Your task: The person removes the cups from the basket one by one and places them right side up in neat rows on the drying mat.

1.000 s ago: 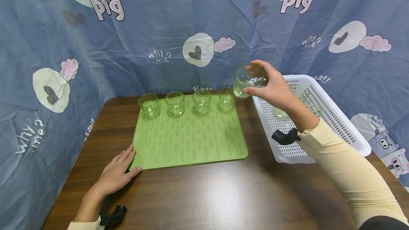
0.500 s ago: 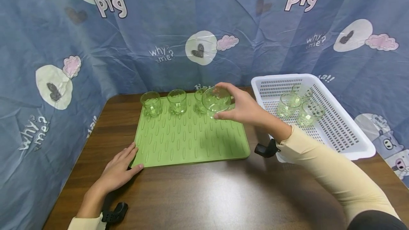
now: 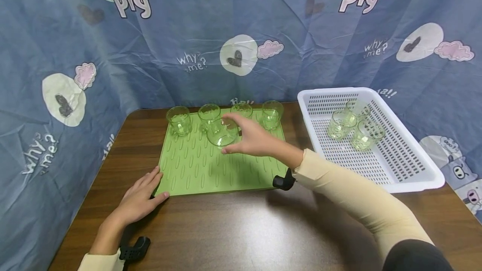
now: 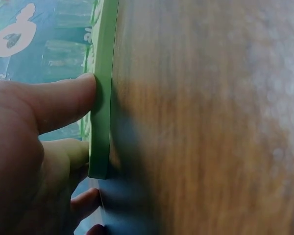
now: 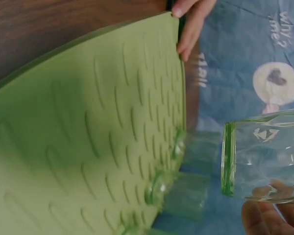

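Observation:
In the head view my right hand [image 3: 256, 137] grips a clear green-tinted glass [image 3: 222, 134] by its sides, thumb in front and fingers behind. The right wrist view shows the base of this held glass [image 5: 229, 159] apart from the green ridged mat [image 5: 88, 137]. My left hand [image 3: 139, 200] lies at the front left corner of the mat. Up close in the left wrist view, the thumb of that left hand [image 4: 19, 127] touches the mat's edge [image 4: 103, 98]. Along the mat's back edge stand several similar glasses [image 3: 180, 121], the middle ones partly hidden.
A white perforated plastic basket [image 3: 433, 181] stands right of the mat, with 3 more glasses [image 3: 367, 135] inside. Both mat and basket sit on a brown wooden table [image 3: 226, 229]. A blue printed cloth [image 3: 158, 78] hangs behind.
My right hand has carried the glass left from beside the basket, over the mat, and lower. The rightmost standing glass and those in the basket are uncovered. My left hand stays at the corner.

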